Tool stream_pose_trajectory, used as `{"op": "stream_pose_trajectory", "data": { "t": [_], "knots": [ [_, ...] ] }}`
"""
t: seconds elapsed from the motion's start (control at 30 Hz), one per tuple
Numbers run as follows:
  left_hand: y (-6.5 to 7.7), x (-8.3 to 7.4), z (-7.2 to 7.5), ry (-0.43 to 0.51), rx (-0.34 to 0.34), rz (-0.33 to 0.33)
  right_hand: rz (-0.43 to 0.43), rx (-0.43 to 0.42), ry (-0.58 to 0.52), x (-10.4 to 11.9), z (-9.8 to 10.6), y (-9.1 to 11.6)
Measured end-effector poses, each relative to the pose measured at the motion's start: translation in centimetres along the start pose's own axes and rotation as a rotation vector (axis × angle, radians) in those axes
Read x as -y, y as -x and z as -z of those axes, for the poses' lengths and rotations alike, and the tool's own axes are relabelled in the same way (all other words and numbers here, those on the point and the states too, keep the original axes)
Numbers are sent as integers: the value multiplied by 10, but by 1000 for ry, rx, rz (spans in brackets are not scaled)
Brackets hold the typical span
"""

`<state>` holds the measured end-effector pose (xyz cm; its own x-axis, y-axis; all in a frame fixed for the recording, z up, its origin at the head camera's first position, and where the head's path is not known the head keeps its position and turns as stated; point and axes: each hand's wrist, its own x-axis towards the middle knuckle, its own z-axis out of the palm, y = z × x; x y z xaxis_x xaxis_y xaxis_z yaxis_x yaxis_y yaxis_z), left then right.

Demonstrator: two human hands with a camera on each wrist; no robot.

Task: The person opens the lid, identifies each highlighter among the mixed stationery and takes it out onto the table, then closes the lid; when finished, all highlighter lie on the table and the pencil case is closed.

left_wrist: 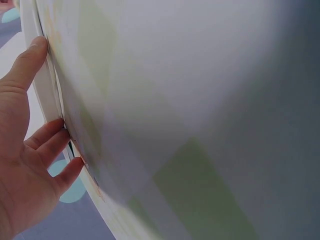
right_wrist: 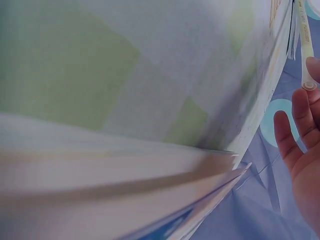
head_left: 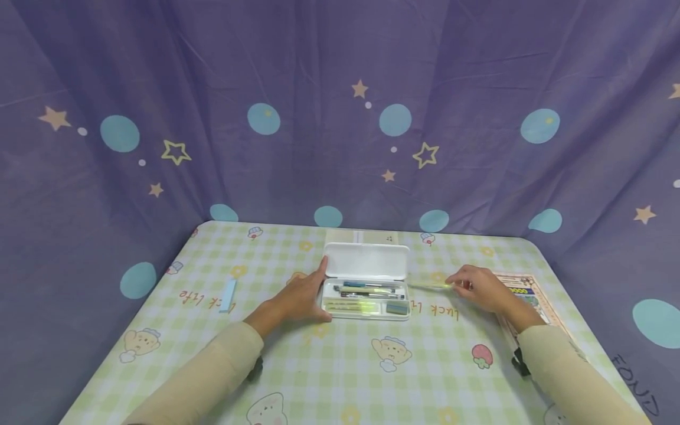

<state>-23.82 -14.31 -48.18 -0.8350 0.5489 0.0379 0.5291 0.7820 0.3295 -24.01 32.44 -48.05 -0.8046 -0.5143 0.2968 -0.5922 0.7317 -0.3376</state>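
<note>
A person's two hands work at a bench covered in a green-and-white checked cloth with cartoon prints. Near the middle lies a white pencil case, its lid raised and leaning back on the far side.

The left hand is spread wide at the case's left side, thumb at the near corner and fingertips by the lid; the fingers are extended and touch the edge without curling round it.

The right hand, to the right of the case, pinches one end of a slim pale-yellow pen between thumb and fingers. The pen points left, its far end just beside the case.

Inside the case, several pens lie in the far compartment; the near one holds yellowish sticks and, at its right end, a grey-blue block.

A light-blue bar lies well to the left. Printed papers lie partly under the right forearm. A purple curtain with stars and blue spots hangs behind.
</note>
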Motion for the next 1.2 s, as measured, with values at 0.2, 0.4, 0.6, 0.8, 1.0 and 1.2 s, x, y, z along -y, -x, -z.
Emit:
{"op": "stream_pose_trajectory", "data": {
  "t": [0.2, 0.4, 0.6, 0.8, 1.0, 1.2],
  "knots": [
    [-1, 0, 0, -5, -3, -4, -26, 33, 15, -1, 0, 0],
    [0, 0, -1, -1, 6, 2, -31, 34, 30, -2, -2, -2],
    [1, -1, 0, 4, 10, 0, -48, 39, 63, -4, -7, -1],
    [1, -1, 0, 2, 14, 4, -32, 37, 70, -6, -11, -3],
    [1, -1, 1, -5, 9, 2, -48, 56, 57, -3, -13, -4],
    [1, 0, 0, -5, 2, 5, -78, 89, 63, -2, -13, -6]
  ]
}}
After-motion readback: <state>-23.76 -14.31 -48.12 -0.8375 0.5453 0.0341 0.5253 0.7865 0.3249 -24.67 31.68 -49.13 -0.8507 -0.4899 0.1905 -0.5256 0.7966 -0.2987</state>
